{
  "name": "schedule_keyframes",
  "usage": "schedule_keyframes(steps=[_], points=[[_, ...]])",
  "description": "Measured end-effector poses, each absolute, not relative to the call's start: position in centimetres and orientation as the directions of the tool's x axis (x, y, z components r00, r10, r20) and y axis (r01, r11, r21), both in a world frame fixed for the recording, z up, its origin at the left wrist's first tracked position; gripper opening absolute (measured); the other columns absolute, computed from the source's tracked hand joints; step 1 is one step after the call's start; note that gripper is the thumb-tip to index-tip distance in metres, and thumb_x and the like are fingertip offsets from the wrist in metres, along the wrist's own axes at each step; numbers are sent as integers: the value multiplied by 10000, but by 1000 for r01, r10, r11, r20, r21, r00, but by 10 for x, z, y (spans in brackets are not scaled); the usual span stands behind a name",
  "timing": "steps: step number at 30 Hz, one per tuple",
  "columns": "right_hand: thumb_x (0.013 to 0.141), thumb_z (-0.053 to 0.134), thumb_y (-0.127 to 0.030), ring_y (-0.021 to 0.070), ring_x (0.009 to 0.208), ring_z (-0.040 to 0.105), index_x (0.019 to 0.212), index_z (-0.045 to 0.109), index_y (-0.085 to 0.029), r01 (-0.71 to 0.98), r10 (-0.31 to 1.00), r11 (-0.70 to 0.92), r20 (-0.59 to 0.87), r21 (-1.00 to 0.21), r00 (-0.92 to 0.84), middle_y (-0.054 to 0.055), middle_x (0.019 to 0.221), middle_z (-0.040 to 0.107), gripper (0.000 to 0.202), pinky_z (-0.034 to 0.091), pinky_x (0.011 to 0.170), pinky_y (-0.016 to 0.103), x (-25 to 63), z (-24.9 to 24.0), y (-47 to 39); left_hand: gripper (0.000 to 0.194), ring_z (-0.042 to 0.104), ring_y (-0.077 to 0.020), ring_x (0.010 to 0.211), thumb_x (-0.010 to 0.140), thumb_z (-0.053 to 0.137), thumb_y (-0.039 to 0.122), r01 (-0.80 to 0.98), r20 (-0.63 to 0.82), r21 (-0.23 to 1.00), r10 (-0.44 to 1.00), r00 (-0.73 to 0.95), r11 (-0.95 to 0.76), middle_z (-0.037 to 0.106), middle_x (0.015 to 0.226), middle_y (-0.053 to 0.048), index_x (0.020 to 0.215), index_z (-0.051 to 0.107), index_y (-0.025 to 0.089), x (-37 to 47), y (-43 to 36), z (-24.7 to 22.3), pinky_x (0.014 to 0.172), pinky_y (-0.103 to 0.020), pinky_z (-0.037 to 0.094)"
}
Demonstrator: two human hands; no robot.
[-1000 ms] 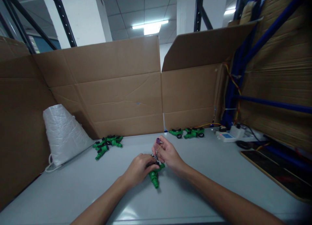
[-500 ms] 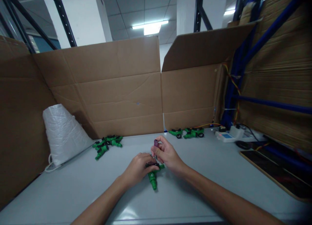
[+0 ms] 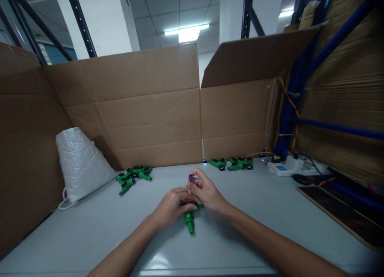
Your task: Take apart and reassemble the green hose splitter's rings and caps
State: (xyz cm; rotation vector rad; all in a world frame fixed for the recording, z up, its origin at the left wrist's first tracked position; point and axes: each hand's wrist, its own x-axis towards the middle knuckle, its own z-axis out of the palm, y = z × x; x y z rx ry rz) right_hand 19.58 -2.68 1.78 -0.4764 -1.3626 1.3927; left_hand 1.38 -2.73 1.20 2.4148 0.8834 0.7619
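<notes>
On the tabletop in front of me, my left hand (image 3: 174, 205) is closed around a green toy vehicle (image 3: 189, 222) with black parts, pressing it down. One narrow green end points toward me, and the fingers cover much of the rest. Just above it, my right hand (image 3: 207, 193) pinches the purple handle of a small screwdriver (image 3: 191, 178), held roughly upright over the toy. Its tip is hidden behind the fingers.
Similar green toys (image 3: 127, 185) lie in a cluster at the back left, beside a white padded bag (image 3: 81, 169). More green toys (image 3: 240, 164) stand at the back right. A power strip (image 3: 283, 168) and a dark flat panel (image 3: 339, 213) are farther right. Cardboard walls (image 3: 144, 113) enclose the table.
The purple handle has turned and tilted slightly in my right fingers. My left hand keeps its hold on the green toy, and the whole view has shifted a little.
</notes>
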Motion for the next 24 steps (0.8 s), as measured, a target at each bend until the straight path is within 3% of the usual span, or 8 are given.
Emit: schedule_keyframes(steps=[5,9,15,19,24], points=[[887,702,-690,44,439,352,942,532,-218,-393,855,253,394,-884,-337,-24,784,639,505,282,380,167,196,20,-25,158,690,-193,963,927,782,336,493,325,543,711,623,-680,766,999,-42,1021,813,213,13,-27,11,878,-276,515],[937,601,-727,43,436,315,988,586,-197,-402,858,227,377,-887,-347,-22,774,607,532,301,378,175,196,19,-24,192,688,-206,999,943,762,368,491,338,509,689,641,-706,764,1022,-56,1052,807,217,12,-26,11,918,-303,518],[802,808,-659,55,422,387,957,477,-240,-396,866,247,384,-885,-319,-46,713,642,556,262,386,168,195,19,-26,204,695,-208,1025,963,734,385,486,347,489,673,653,-725,770,1061,-51,1075,792,224,10,-25,11,939,-304,509],[894,690,-686,40,425,355,935,567,-205,-359,861,283,400,-889,-313,-2,829,663,499,282,375,183,196,17,-23,226,682,-224,1015,961,730,411,508,346,441,662,665,-740,765,1023,-61,1064,791,220,9,-25,11,936,-321,506],[945,605,-705,47,445,349,1037,624,-201,-399,866,256,392,-881,-311,-10,820,620,513,325,381,181,197,19,-23,249,666,-231,1049,969,712,436,495,364,427,645,672,-757,751,1076,-81,1076,789,224,10,-26,14,949,-331,511]])
